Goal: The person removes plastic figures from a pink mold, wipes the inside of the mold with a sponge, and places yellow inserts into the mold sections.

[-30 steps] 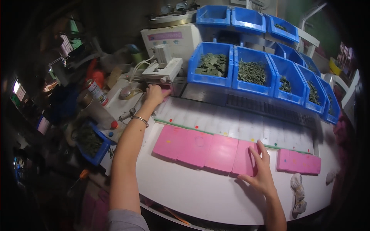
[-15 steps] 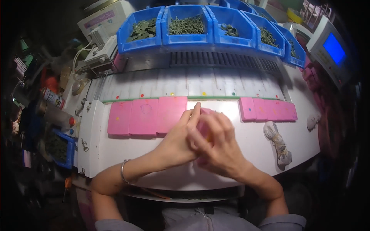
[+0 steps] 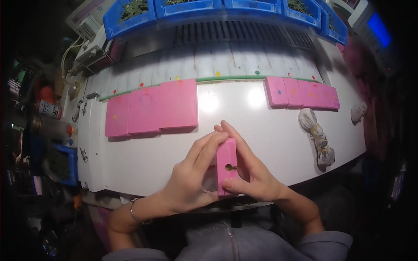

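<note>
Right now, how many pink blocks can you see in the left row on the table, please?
3: the left-end block, the middle block, and the right-end block.

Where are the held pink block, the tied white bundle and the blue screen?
Held pink block (image 3: 226,156): head view, face above its hole.
Tied white bundle (image 3: 319,135): head view, its bound middle.
Blue screen (image 3: 379,29): head view, its centre.
</note>
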`<state>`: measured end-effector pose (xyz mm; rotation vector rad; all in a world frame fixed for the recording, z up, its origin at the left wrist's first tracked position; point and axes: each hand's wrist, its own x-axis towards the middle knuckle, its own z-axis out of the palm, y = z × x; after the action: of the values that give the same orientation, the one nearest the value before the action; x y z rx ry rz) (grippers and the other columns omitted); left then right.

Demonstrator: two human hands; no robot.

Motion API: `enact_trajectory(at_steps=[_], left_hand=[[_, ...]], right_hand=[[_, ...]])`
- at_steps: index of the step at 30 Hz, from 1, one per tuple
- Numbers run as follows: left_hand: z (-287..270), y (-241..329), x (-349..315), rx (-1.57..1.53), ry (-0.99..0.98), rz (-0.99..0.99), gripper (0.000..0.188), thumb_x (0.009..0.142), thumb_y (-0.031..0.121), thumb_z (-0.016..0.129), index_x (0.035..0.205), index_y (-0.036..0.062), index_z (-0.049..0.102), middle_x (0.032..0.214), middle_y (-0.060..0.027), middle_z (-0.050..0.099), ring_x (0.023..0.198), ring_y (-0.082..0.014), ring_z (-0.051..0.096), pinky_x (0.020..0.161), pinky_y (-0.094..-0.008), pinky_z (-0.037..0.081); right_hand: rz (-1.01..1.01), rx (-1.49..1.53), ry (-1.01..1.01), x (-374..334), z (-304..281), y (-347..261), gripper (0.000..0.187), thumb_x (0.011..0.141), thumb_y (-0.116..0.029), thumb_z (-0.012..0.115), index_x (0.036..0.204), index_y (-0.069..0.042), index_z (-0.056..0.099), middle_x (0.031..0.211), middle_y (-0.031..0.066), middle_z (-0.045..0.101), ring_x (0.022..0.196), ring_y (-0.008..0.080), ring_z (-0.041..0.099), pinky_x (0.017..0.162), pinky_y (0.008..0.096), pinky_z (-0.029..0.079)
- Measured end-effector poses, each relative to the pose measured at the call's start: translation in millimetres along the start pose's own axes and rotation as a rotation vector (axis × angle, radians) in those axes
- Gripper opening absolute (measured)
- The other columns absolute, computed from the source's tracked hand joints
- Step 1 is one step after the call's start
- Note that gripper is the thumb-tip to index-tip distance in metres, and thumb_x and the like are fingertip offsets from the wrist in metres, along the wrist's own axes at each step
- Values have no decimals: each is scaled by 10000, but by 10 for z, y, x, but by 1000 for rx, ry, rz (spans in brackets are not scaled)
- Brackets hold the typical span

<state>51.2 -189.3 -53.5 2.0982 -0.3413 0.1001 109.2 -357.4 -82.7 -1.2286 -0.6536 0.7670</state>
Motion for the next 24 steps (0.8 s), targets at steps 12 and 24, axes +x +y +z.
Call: enact_trajectory(at_steps=[12, 24], left_hand=[[-56, -28, -31, -154, -45, -18, 850, 664, 147, 796, 1352, 4, 318, 1290, -178, 406, 1144, -304, 508, 874, -356, 530], [24, -82, -182, -91, 163, -46, 644, 714, 66, 754, 1279, -26, 458, 1214, -169, 506, 1093, -249, 555, 875, -301, 510]], right_hand=[[-17, 335, -97, 5, -103, -25, 806, 766, -9, 583, 1428, 20, 124, 1377, 168, 284, 1270, 207, 315, 1057, 330, 264], [-533, -976, 253, -100, 19, -235, 507, 674, 4, 634, 1168, -22, 527, 1075, 154, 523, 810, 267, 619, 640, 300, 531]])
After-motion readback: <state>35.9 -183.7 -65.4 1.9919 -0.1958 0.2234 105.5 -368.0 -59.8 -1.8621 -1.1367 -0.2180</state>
